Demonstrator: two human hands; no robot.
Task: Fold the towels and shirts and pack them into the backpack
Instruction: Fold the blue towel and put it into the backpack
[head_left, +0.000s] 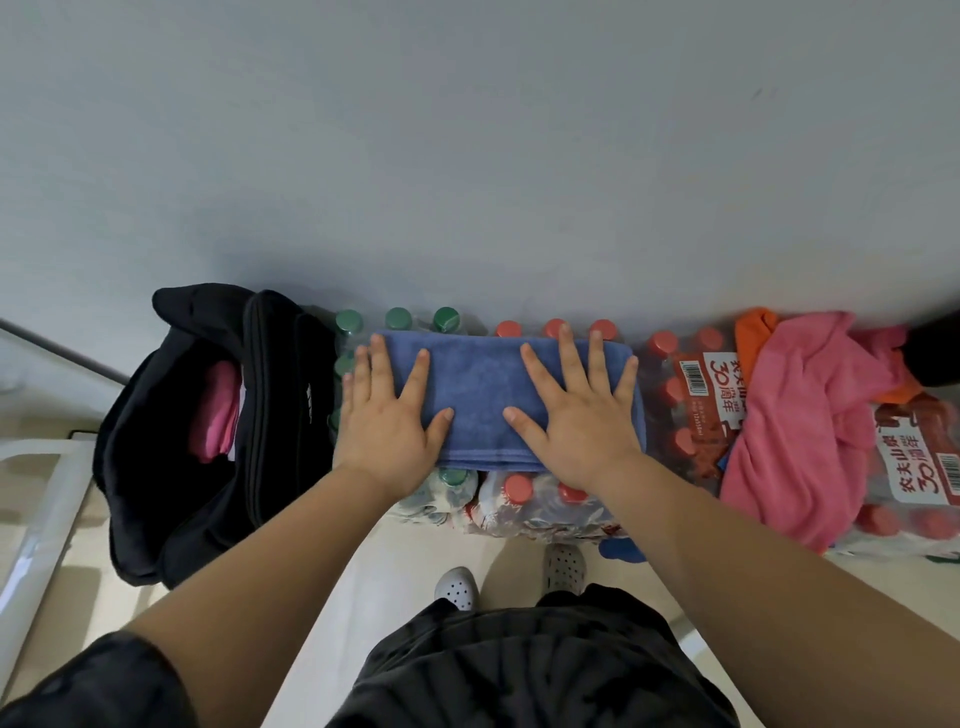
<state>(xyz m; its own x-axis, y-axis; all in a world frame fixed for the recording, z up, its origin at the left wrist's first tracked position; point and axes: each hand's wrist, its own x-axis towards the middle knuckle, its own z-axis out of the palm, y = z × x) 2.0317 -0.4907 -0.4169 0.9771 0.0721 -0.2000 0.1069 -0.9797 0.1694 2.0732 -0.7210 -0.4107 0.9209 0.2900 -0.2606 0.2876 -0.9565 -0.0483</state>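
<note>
Folded blue towel (475, 397) lies flat atop shrink-wrapped bottle packs (524, 501), centre, against far wall. Left hand (387, 415) and right hand (576, 410) press down on towel, fingers spread straight, gripping nothing. Black backpack (171, 467) stands open at left, pink cloth (215, 415) inside. Pink garment pile (810, 415) at right.

Far-right pack label (917, 470): I read 农夫山泉 and 30周年, barcode alongside. Middle pack label (717, 395): 30周年, barcode (small print beneath too fine for me). White mark (308, 402) on backpack (156, 415): illegible.
</note>
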